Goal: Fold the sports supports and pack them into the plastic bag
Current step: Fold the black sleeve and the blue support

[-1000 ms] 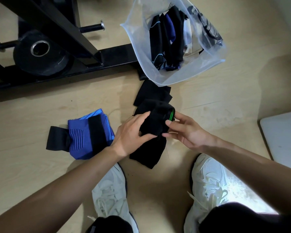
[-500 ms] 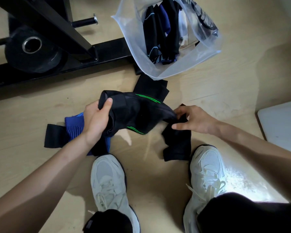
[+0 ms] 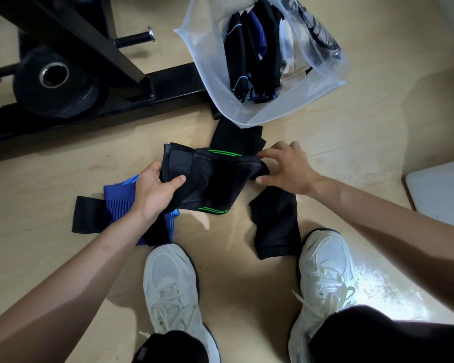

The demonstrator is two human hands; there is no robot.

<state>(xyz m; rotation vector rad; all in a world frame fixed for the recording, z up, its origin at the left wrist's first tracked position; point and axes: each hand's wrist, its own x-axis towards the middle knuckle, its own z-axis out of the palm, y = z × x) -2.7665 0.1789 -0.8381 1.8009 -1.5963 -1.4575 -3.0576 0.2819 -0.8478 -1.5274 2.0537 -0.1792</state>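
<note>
Hands apart: left hand [image 3: 155, 191] grip clamped on black support [image 3: 215, 179], right hand [image 3: 288, 170] pinching its opposite end.

Pale wood floor [image 3: 378, 132], scuffed. Black steel gym frame [image 3: 89, 40] upper left, weight plate [image 3: 55, 85] beside it. White panel [image 3: 443, 189] right edge. Bright light patch [image 3: 383, 284] lower right.

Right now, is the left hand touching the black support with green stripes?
Touching. The head view shows the left hand gripping the black support with green stripes at its left end, thumb curled over the fabric.
</note>
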